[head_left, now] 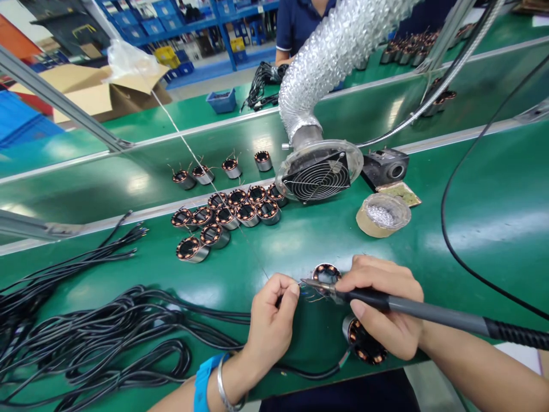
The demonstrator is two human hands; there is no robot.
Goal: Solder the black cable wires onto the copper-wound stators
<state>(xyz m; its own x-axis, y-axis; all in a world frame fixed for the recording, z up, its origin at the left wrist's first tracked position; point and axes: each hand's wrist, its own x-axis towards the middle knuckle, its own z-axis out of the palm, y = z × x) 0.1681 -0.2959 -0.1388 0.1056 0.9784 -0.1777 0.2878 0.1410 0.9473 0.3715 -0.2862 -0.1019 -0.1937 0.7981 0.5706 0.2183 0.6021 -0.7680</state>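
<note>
My right hand [386, 303] grips a black and grey soldering iron [422, 307], its metal tip pointing left. Close to that tip, the pinched thumb and forefinger of my left hand [274, 312] hold something thin, apparently a wire end. A ring-shaped copper-wound stator [326, 273] lies just behind the tip, with fine wires at its front. Another stator [366, 341] rests below my right hand, partly covered by it. A black cable [309, 375] runs beneath my left wrist towards this nearer stator and ends in coloured leads.
Several stators [225, 217] stand at the back left. Black cables [128, 337] cover the left side. A fan with a foil duct [319, 177], a solder bowl [381, 216] and an iron stand [388, 167] are behind. A person [295, 28] sits opposite.
</note>
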